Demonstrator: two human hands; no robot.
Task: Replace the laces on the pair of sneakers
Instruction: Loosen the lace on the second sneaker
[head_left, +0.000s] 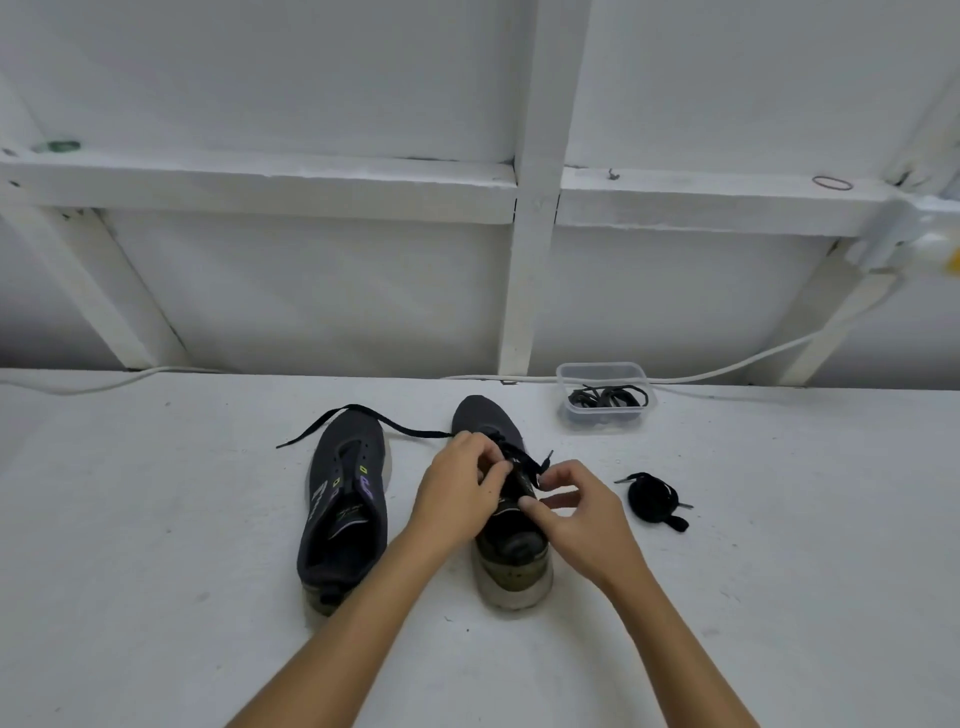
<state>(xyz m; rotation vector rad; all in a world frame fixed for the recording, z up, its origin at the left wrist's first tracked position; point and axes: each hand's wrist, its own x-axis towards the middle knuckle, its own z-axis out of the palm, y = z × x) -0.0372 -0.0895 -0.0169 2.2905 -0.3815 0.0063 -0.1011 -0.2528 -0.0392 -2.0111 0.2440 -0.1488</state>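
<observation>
Sneakers, dark grey/black w/ pale worn soles, side by side on white worktop (156, 519), toes pointing away from the person. Left sneaker (343, 499): no lace in its eyelets, tongue open, small yellow and purple marks by the eyelets. Right sneaker (511, 540): partly laced w/ a flat black lace (374, 418); one long end runs from the toe region leftward, arches over the left sneaker's toe and its tip lies on the worktop left of that toe; the other end sticks out up and to the right btwn the hands, tip free in the air.

Left hand (460, 491): over the right sneaker's lacing area, fingers curled, pinching the lace at the eyelets. Right hand (571, 506): just right of the same sneaker's tongue, thumb and fingers curled toward the lace near the upper eyelets; whether it actually grips the lace or the eyelet edge, cannot tell. Both forearms reach in from the bottom edge.

Bundled black lace (652, 501): on the worktop just right of the right hand, not touching it. Clear plastic box (602, 397) w/ more black laces inside: at the back of the worktop, beyond and right of the right sneaker.
</observation>
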